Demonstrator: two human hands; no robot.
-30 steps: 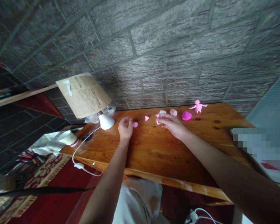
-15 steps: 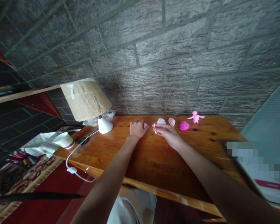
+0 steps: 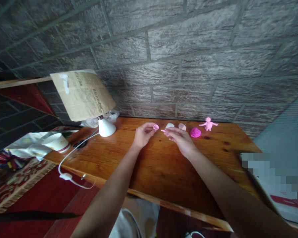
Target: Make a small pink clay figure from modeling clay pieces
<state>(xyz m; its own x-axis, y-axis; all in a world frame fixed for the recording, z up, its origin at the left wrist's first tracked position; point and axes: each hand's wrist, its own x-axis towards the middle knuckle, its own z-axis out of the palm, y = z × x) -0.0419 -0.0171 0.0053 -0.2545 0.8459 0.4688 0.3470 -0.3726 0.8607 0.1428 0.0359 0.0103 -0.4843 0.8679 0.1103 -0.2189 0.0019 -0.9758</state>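
My left hand pinches a small pink cup-shaped piece of modelling clay between thumb and fingers, its hollow side showing. Just to the right, my right hand grips a thin pink strip of clay at its fingertips. The two pieces are close but apart. Behind my right hand lie a white lump of clay and a pale pink lump, both partly covered. A bright magenta lump rests to their right. Beyond it a pink clay figure stands with arms spread.
A lamp with a newsprint shade stands at the left, its white cord trailing over the front edge of the wooden table. A paper cup and dark scissors are at the left end. A stone-block wall rises behind.
My left hand has lifted and turned, bringing the pink cup-shaped piece up into view. The strip in my right hand has tilted from upright to nearly level. The camera view has shifted slightly.
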